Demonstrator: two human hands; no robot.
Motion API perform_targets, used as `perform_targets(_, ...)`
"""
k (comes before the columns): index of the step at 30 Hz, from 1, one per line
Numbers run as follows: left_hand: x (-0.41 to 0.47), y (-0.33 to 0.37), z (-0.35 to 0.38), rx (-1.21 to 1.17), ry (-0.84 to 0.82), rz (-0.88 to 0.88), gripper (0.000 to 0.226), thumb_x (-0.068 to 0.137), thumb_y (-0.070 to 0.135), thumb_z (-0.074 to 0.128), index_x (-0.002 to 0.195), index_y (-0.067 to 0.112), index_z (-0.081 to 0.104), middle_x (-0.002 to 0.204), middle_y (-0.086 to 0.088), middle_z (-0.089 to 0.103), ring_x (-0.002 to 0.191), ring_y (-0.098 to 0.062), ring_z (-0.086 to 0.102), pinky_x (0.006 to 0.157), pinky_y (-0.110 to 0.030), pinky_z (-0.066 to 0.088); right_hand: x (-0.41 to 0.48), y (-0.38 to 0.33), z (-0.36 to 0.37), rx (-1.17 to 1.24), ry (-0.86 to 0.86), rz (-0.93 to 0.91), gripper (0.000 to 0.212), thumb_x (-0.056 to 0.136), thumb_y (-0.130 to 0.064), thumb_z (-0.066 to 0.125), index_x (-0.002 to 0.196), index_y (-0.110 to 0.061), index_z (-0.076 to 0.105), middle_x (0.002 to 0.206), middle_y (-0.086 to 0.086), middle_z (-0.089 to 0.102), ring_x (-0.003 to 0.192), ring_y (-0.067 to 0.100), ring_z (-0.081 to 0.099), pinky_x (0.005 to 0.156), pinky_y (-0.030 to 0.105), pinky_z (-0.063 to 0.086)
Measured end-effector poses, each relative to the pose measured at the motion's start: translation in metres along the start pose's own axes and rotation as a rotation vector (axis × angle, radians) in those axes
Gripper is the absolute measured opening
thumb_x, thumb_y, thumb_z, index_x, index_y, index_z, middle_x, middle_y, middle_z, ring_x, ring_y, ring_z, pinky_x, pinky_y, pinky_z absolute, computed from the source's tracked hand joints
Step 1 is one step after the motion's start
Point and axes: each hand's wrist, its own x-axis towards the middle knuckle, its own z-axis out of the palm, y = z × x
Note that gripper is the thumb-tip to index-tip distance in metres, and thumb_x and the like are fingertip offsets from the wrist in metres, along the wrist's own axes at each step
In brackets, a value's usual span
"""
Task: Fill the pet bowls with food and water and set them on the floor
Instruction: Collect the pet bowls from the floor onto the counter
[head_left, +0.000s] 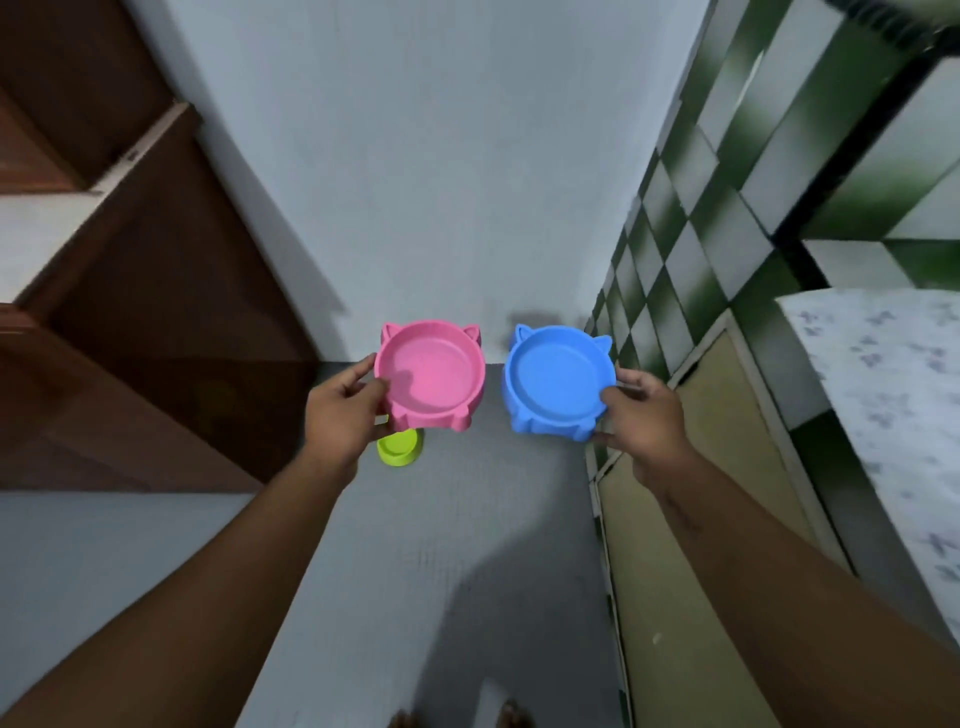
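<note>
My left hand (340, 410) grips the left rim of a pink cat-eared pet bowl (431, 374), held in the air over the grey floor. Beside it, a matching blue cat-eared bowl (558, 384) is held by its right rim in my right hand (644, 421). Both bowls face up and look empty. A lime-green bowl (399, 449) rests on the floor below the pink one, partly hidden by it and by my left hand.
A brown wooden door (130, 322) stands to the left. On the right are a green-and-white tiled wall (691, 208), beige cabinet doors (691, 545) and a speckled countertop (883, 395). The grey floor (441, 545) runs between them toward the grey wall ahead.
</note>
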Motion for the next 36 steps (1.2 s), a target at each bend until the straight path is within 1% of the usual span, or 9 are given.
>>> perform_targets(4, -0.041, 0.012, -0.012, 0.002, -0.045, 0.016, 0.040, 0.097, -0.001, 0.058, 0.134, 0.012, 0.066, 0.102, -0.021, 0.071, 0.070, -0.028, 0.071, 0.058, -0.035, 0.060, -0.050, -0.004, -0.023, 0.008, 0.040, -0.014, 0.029, 0.090, -0.004, 0.061, 0.117, -0.013, 0.063, 0.112, 0.009, 0.069, 0.095, 0.030, 0.071, 0.067, 0.049, 0.063)
perform_targets(8, -0.077, 0.025, -0.024, 0.010, -0.095, 0.031, 0.042, 0.096, -0.002, 0.058, 0.135, 0.013, 0.065, 0.097, -0.021, 0.070, 0.074, -0.033, 0.070, 0.055, -0.035, 0.060, -0.104, -0.004, -0.039, 0.063, 0.092, -0.039, 0.027, 0.089, -0.002, 0.062, 0.114, -0.013, 0.061, 0.112, 0.008, 0.068, 0.096, 0.029, 0.071, 0.068, 0.048, 0.063)
perform_targets(11, -0.109, 0.033, -0.037, 0.015, -0.151, 0.029, 0.043, 0.095, 0.001, 0.062, 0.136, 0.012, 0.063, 0.093, -0.020, 0.069, 0.073, -0.032, 0.069, 0.053, -0.033, 0.059, -0.149, 0.006, -0.052, 0.087, 0.131, -0.063, 0.033, 0.087, -0.004, 0.062, 0.118, -0.014, 0.060, 0.111, 0.014, 0.068, 0.094, 0.032, 0.072, 0.065, 0.049, 0.063)
perform_targets(15, -0.159, 0.037, -0.058, 0.026, -0.224, 0.022, 0.041, 0.093, 0.004, 0.066, 0.133, 0.013, 0.064, 0.089, -0.018, 0.068, 0.073, -0.031, 0.066, 0.051, -0.031, 0.059, -0.215, 0.026, -0.072, 0.148, 0.194, -0.073, 0.041, 0.084, -0.003, 0.063, 0.123, -0.011, 0.058, 0.104, 0.017, 0.069, 0.084, 0.029, 0.072, 0.058, 0.038, 0.060)
perform_targets(20, -0.217, 0.027, -0.069, 0.068, -0.330, 0.012, 0.040, 0.093, 0.006, 0.068, 0.133, 0.014, 0.065, 0.088, -0.015, 0.070, 0.064, -0.023, 0.068, 0.052, -0.031, 0.058, -0.301, 0.055, -0.107, 0.228, 0.298, -0.049, 0.038, 0.084, -0.003, 0.063, 0.121, -0.009, 0.059, 0.103, 0.017, 0.069, 0.078, 0.028, 0.071, 0.058, 0.040, 0.060)
perform_targets(26, -0.286, 0.020, -0.049, 0.098, -0.447, 0.051, 0.042, 0.090, 0.009, 0.071, 0.131, 0.019, 0.068, 0.102, -0.017, 0.075, 0.076, -0.030, 0.074, 0.061, -0.037, 0.061, -0.395, 0.074, -0.162, 0.229, 0.407, -0.092, 0.031, 0.086, -0.004, 0.063, 0.116, -0.008, 0.065, 0.104, 0.016, 0.070, 0.082, 0.030, 0.071, 0.055, 0.038, 0.059)
perform_targets(30, -0.344, 0.028, -0.025, 0.106, -0.541, 0.122, 0.040, 0.091, 0.010, 0.071, 0.129, 0.021, 0.070, 0.112, -0.017, 0.073, 0.083, -0.032, 0.074, 0.066, -0.042, 0.063, -0.459, 0.073, -0.210, 0.250, 0.498, -0.157, 0.021, 0.087, -0.004, 0.064, 0.107, -0.008, 0.067, 0.099, 0.016, 0.068, 0.080, 0.029, 0.069, 0.054, 0.038, 0.060)
perform_targets(33, -0.399, 0.027, -0.008, 0.115, -0.618, 0.147, 0.040, 0.089, 0.009, 0.072, 0.127, 0.021, 0.071, 0.110, -0.015, 0.074, 0.082, -0.032, 0.076, 0.067, -0.042, 0.063, -0.511, 0.084, -0.254, 0.253, 0.578, -0.173, 0.026, 0.085, -0.007, 0.065, 0.111, -0.010, 0.067, 0.096, 0.014, 0.069, 0.073, 0.026, 0.069, 0.057, 0.041, 0.061)
perform_targets(36, -0.461, 0.018, 0.010, 0.121, -0.694, 0.149, 0.042, 0.086, 0.008, 0.074, 0.127, 0.017, 0.070, 0.105, -0.018, 0.075, 0.080, -0.033, 0.075, 0.069, -0.044, 0.063, -0.567, 0.104, -0.304, 0.252, 0.658, -0.164, 0.030, 0.084, -0.009, 0.065, 0.113, -0.011, 0.068, 0.102, 0.013, 0.070, 0.087, 0.031, 0.072, 0.057, 0.044, 0.062)
